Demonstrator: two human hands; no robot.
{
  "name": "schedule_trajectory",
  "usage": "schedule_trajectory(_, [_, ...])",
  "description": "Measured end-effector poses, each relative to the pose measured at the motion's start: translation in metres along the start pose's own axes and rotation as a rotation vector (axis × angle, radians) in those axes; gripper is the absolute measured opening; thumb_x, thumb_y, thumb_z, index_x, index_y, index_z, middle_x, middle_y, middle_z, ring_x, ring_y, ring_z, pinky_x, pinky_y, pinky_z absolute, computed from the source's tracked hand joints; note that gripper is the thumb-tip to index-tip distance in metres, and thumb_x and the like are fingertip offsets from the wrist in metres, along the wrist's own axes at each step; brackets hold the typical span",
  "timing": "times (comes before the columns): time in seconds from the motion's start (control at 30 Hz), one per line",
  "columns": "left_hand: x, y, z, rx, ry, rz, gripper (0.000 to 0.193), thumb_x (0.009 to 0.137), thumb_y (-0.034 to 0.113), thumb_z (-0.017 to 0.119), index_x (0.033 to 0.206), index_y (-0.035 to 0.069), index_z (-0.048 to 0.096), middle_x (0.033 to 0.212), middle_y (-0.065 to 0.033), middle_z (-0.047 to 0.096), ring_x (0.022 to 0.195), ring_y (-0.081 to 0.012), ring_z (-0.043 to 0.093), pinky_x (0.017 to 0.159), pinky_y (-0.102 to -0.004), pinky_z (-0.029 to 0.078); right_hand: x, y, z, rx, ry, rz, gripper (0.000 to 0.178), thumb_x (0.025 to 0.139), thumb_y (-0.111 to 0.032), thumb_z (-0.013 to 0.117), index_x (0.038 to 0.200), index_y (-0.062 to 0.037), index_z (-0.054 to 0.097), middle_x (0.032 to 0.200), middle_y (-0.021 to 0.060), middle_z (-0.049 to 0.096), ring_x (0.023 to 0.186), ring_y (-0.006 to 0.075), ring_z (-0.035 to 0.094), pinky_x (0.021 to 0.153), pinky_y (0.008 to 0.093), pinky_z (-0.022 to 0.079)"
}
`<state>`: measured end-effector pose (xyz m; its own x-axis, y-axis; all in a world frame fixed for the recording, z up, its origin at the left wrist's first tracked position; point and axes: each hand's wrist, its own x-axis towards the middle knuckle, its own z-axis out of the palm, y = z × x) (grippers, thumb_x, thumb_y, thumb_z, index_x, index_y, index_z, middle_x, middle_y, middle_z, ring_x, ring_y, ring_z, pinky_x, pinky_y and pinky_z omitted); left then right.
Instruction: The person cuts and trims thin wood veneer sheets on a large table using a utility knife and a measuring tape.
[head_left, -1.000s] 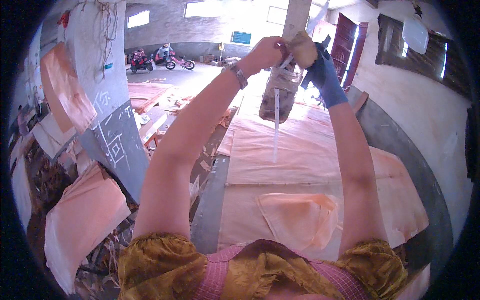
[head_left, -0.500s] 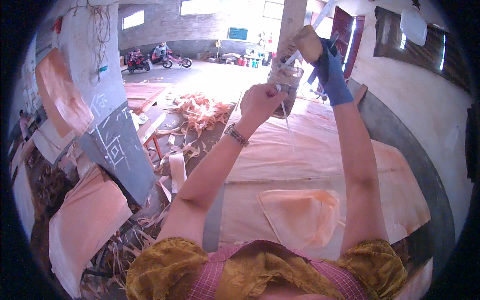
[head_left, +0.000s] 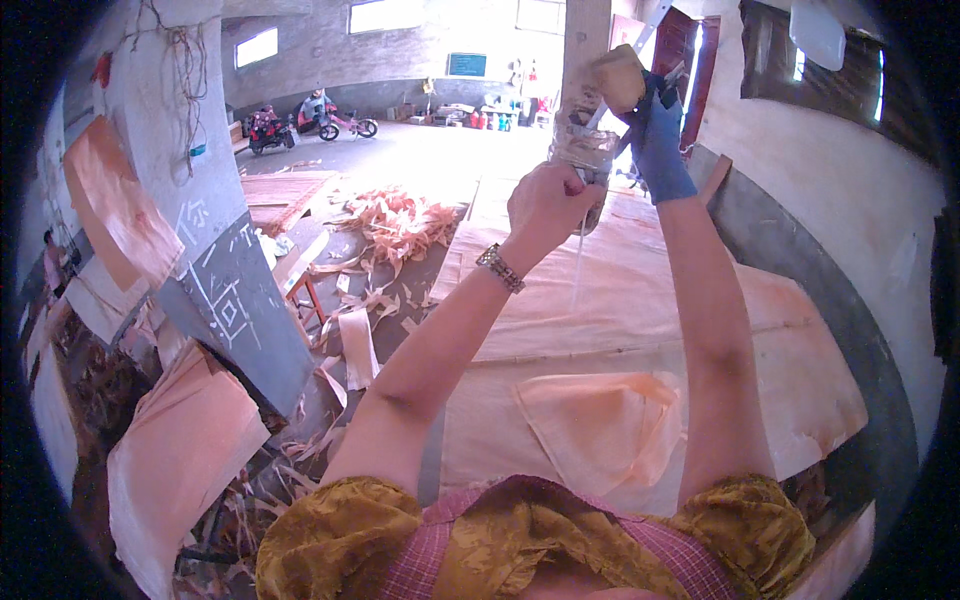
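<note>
My bare left hand [head_left: 550,208], a bracelet on its wrist, is closed in a pinch at a post. From its fingers hangs a thin whitish strip [head_left: 579,265]. Just behind those fingertips, a shiny, crumpled clear-and-brown wrapping [head_left: 585,148] surrounds the post. Higher up and to the right is my right hand [head_left: 660,140] in a blue glove with dark fingers. It is closed on a tan, rounded, block-like thing [head_left: 620,80] whose exact kind I cannot make out. A slim grey tip sticks up beside the gloved fingers.
Broad peach-coloured veneer sheets [head_left: 640,320] lie stacked below my hands, a curled piece [head_left: 605,425] on top. Veneer scraps [head_left: 400,225] pile on the floor at left. A grey-and-white pillar [head_left: 235,290] stands left. Farther back are a motorbike [head_left: 268,130] and a pink bicycle [head_left: 348,125].
My left hand has shifted right and slightly down, with the whitish strip still hanging from it. My right hand stays close to the post, holding the tan thing. The view has turned slightly.
</note>
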<state>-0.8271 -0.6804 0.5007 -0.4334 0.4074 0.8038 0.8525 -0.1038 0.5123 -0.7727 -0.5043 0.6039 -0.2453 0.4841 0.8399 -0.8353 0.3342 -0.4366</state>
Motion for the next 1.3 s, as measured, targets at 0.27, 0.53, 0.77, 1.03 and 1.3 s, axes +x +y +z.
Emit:
schedule_trajectory(0.27, [-0.002, 0.006, 0.006, 0.003, -0.175, -0.140, 0.039, 0.080, 0.042, 0.073, 0.074, 0.005, 0.069, 0.070, -0.0086, 0.068, 0.064, -0.0236, 0.066, 0.057, -0.0362, 0.050, 0.020, -0.001, -0.011, -0.343, 0.143, -0.283, 0.010, 0.099, -0.006, 0.047, 0.106, -0.0044, 0.054, 0.097, 0.0062, 0.061, 0.084, 0.0145, 0.059, 0.071, 0.0286, 0.054])
schedule_trajectory(0.53, [-0.008, 0.001, 0.022, -0.926, -0.285, -0.606, 0.038, 0.093, 0.043, 0.062, 0.102, 0.007, 0.067, 0.086, -0.0023, 0.070, 0.077, -0.0138, 0.068, 0.065, -0.0276, 0.053, 0.036, -0.030, -0.053, -0.284, -0.152, 0.097, 0.023, 0.098, -0.021, 0.055, 0.115, -0.0066, 0.057, 0.108, 0.0076, 0.061, 0.093, 0.0164, 0.062, 0.071, 0.0308, 0.058])
schedule_trajectory(0.77, [-0.005, -0.034, 0.036, -0.420, -0.068, -0.330, 0.030, 0.086, 0.034, 0.071, 0.086, 0.005, 0.070, 0.078, -0.0055, 0.070, 0.069, -0.0141, 0.067, 0.062, -0.0272, 0.054, 0.023, -0.030, -0.043, -0.056, -0.254, 0.330, 0.032, 0.096, -0.027, 0.059, 0.118, -0.0043, 0.058, 0.109, 0.0080, 0.062, 0.093, 0.0172, 0.063, 0.076, 0.0317, 0.058])
schedule_trajectory(1.03, [-0.004, -0.055, 0.010, -0.436, 0.044, -0.346, 0.026, 0.085, 0.025, 0.074, 0.082, 0.000, 0.068, 0.072, -0.0048, 0.068, 0.060, -0.0112, 0.064, 0.057, -0.0219, 0.053, 0.006, -0.011, 0.009, -0.054, -0.330, 0.390, 0.023, 0.095, -0.020, 0.059, 0.114, -0.0077, 0.062, 0.097, 0.0018, 0.065, 0.071, 0.0089, 0.060, 0.057, 0.0213, 0.047])
schedule_trajectory(1.3, [-0.006, -0.053, -0.010, -0.825, 0.180, -0.433, 0.020, 0.087, 0.019, 0.073, 0.084, 0.000, 0.065, 0.070, -0.0053, 0.066, 0.058, -0.0091, 0.062, 0.052, -0.0217, 0.053, 0.002, -0.005, 0.058, -0.130, -0.282, 0.459, 0.026, 0.095, -0.022, 0.060, 0.117, -0.0080, 0.064, 0.081, -0.0017, 0.059, 0.057, 0.0058, 0.048, 0.047, 0.0192, 0.036])
